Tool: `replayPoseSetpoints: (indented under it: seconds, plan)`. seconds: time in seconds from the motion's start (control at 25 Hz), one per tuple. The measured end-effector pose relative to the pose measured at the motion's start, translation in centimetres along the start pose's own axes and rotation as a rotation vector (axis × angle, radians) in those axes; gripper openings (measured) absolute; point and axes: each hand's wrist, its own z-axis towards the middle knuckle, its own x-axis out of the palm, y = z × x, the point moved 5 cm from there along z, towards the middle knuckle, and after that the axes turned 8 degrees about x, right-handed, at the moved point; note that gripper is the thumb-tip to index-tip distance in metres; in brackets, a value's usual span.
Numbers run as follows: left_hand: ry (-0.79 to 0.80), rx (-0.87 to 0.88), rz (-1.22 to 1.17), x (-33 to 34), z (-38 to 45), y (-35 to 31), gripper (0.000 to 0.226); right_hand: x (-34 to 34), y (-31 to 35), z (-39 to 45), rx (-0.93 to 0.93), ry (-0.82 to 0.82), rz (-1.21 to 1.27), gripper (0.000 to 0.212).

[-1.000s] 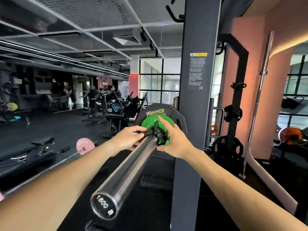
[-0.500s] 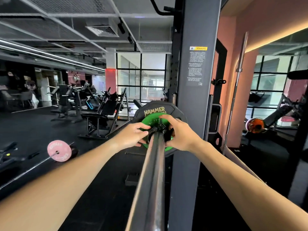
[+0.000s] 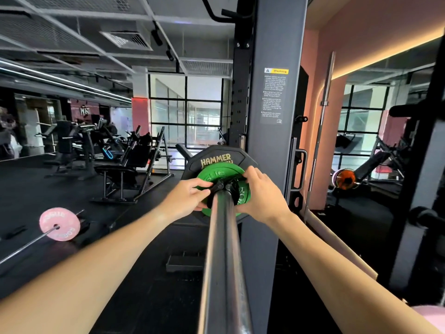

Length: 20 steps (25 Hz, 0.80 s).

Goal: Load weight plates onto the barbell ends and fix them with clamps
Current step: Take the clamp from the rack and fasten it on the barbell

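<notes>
Barbell sleeve (image 3: 222, 249) carries a black plate (image 3: 216, 156) with a green plate (image 3: 218, 173) flush against its front. Left hand (image 3: 190, 197) and right hand (image 3: 261, 195) both grip the black clamp (image 3: 225, 186) seated on the sleeve, touching the green plate.

The barbell sleeve (image 3: 224, 249) is bare silver-grey steel with a dull sheen, running from six o'clock up to the centre. At its far end sits a bright green plate (image 3: 220, 174) with raised lettering in the same green, and behind it a black plate (image 3: 216, 155) printed HAMMER in yellow-gold. The clamp (image 3: 225, 186) on the sleeve is black. The upright post (image 3: 277, 116) at one o'clock is slate grey and bears a grey label with a yellow band. At nine o'clock a pale pink plate (image 3: 59, 224) carries white lettering. The wall (image 3: 361, 44) at two o'clock is salmon pink; the floor (image 3: 60, 189) is black.
</notes>
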Motion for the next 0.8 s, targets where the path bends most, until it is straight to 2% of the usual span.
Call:
replayPoseSetpoints:
  seconds: [0.24, 0.44, 0.6, 0.8]
  plan:
    - [-0.011, -0.009, 0.101, 0.3, -0.2, -1.0, 0.031, 1.2, -0.5, -1.8, 0.047, 0.052, -0.010, 0.055]
    - [0.144, 0.011, 0.396, -0.5, 0.6, -4.5, 0.033, -2.1, -0.6, -1.9, 0.054, 0.189, -0.206, 0.065]
    - [0.198, 0.141, 0.472, 0.3, 2.0, -9.9, 0.028, -7.7, -3.6, -3.5, 0.152, 0.177, -0.213, 0.056]
    - [0.400, 0.331, 0.609, 7.6, 3.3, -18.1, 0.025, -14.6, -9.9, -7.7, 0.333, 0.179, -0.263, 0.038]
